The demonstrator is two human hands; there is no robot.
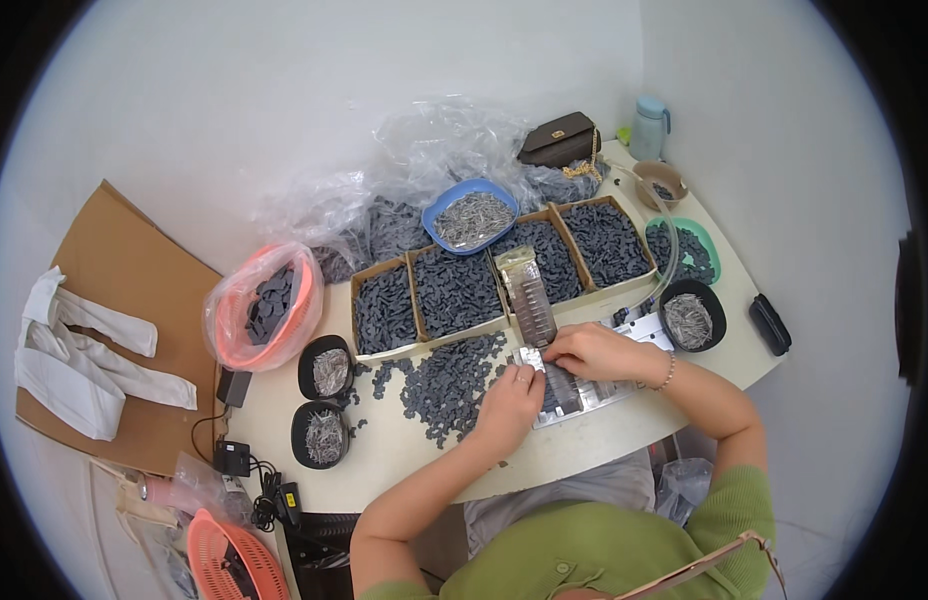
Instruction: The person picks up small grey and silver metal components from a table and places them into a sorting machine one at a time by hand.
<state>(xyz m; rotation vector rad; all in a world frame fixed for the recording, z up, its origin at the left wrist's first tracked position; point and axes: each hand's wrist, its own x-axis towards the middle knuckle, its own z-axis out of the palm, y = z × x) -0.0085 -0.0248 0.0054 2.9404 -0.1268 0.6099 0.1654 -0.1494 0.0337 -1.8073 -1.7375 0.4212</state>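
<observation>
A silvery metal fixture with a row of slots lies near the table's front edge. My left hand is at its left end, fingers closed at a small shiny metal block. Just to the right, my right hand reaches over the fixture with thumb and fingers pinched together. What it pinches is hidden by the fingers. A long ridged strip in clear and tan runs from the fixture toward the boxes. Many small dark grey pieces lie loose to the left of my left hand.
Cardboard boxes of grey pieces stand behind, with a blue tray of metal pins on top. Black bowls of pins sit left, another black bowl right. A green dish, tube, pink basket and black case surround them.
</observation>
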